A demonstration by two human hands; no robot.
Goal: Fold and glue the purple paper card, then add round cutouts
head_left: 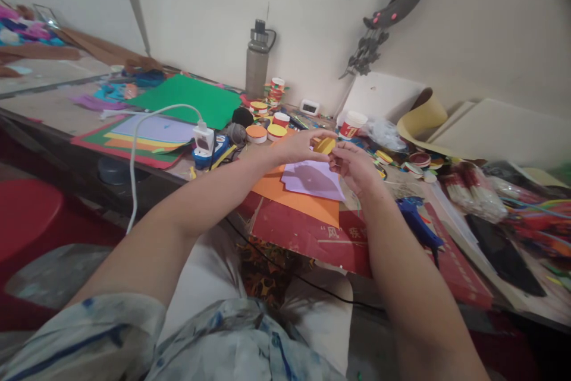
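A small yellow piece (325,145), perhaps folded paper or foam, is held up between both hands above the worktop. My left hand (301,146) curves its thumb and fingers around the piece from the left. From the other side, my right hand (353,166) pinches its edge with the fingertips. Below them lies a purple sheet (312,181), with the hands' shadow on it. That sheet rests on a larger orange sheet (319,210), which overlaps a red printed board (285,227). The exact shape of the yellow piece is partly hidden by the fingers.
A blue glue gun (419,223) lies right of my right forearm. A white charger (204,138) with a cable stands on the left. Paint jars (277,132), a water bottle (257,63) and a paper cup (352,125) line the back. Green paper (187,98) lies left.
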